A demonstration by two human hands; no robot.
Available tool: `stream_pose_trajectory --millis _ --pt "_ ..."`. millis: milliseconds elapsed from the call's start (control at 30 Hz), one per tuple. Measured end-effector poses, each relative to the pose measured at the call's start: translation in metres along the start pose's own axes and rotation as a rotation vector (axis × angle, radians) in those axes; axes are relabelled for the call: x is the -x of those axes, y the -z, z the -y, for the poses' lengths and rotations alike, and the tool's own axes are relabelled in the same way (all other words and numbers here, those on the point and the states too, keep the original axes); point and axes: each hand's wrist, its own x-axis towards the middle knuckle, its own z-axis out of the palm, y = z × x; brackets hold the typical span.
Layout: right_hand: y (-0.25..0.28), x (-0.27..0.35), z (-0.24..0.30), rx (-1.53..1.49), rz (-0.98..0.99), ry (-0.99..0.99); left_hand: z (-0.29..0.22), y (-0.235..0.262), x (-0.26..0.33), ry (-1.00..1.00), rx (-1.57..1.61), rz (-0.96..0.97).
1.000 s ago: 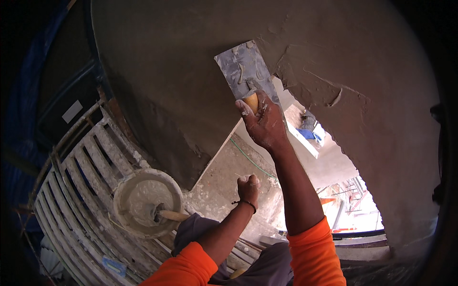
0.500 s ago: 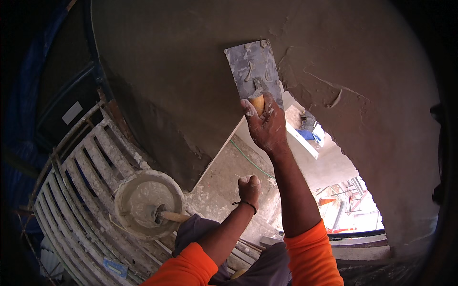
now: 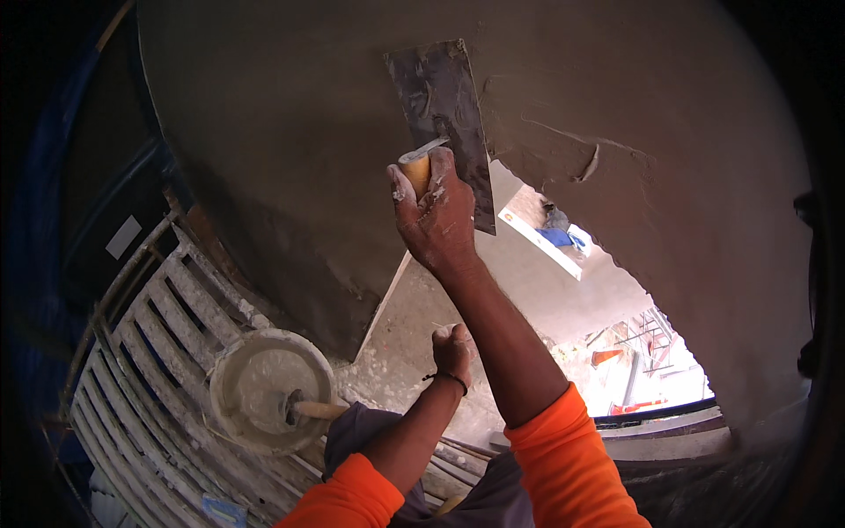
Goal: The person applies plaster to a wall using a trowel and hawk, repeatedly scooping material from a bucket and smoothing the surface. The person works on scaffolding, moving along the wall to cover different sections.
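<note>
My right hand (image 3: 437, 216) grips the yellowish wooden handle of a plastering trowel (image 3: 440, 97). The trowel's rectangular, smeared metal blade lies against or close to the wet grey plaster wall (image 3: 282, 114); I cannot tell whether it touches. Lower down, my left hand (image 3: 452, 354) is closed in a fist, a dark band at its wrist. A pale bit shows by its fingers, too small to name. At left, a bucket (image 3: 218, 387) holds pale wet plaster, and a tool with a wooden handle (image 3: 319, 410) rests in it, its head partly sunk.
The bucket stands on a splattered slatted metal platform (image 3: 163, 339). Right of my right forearm, a bright triangular opening shows an orange cone (image 3: 606, 357) and metal frames far below. A raised plaster ridge (image 3: 588, 165) marks the wall. Blue sheeting (image 3: 53, 158) hangs at far left.
My right hand has moved up and left along the wall with the trowel, and the blade looks darker now. My left hand stays closed in nearly the same place.
</note>
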Motion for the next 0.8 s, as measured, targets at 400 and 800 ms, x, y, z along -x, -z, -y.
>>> stream_pose_trajectory --millis 400,800 --pt "-0.008 -0.029 -0.011 -0.005 -0.269 0.040 0.025 -0.001 -0.002 0.072 -0.001 0.144" --pt "0.077 0.018 -0.025 0.063 -0.433 0.061 0.056 -0.009 -0.001 -0.006 -0.160 0.005"
